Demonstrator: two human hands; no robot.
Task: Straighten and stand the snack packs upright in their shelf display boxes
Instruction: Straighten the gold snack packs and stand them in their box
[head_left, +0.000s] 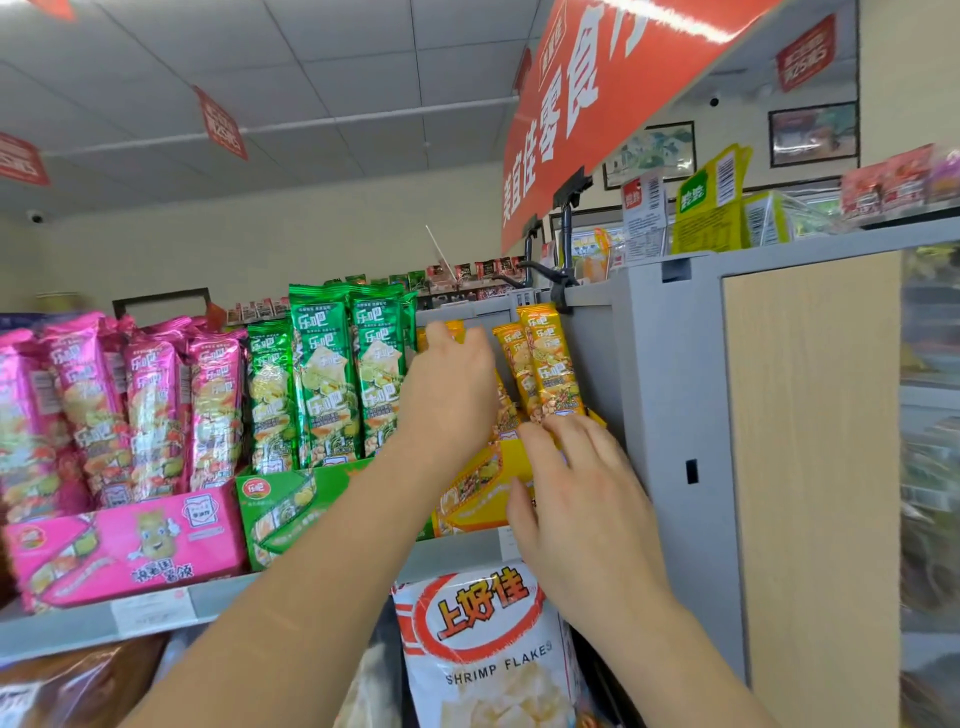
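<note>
Three display boxes stand side by side on the top shelf: a pink box (130, 545), a green box (291, 504) and a yellow box (483, 499) at the right end. Tall pink packs (150, 410) and green packs (322, 374) stand upright in theirs. In the yellow box, two yellow packs (545, 364) stand upright against the grey end panel. My left hand (452, 389) reaches into the yellow box, fingers curled over the top of a yellow pack that it mostly hides. My right hand (576, 488) rests on the yellow box's front right corner, fingers spread.
A grey end panel (670, 415) with a wooden face bounds the shelf on the right. A white shrimp flakes bag (488, 649) hangs on the shelf below. A red banner (597, 93) hangs overhead. More snack boxes sit on top at right.
</note>
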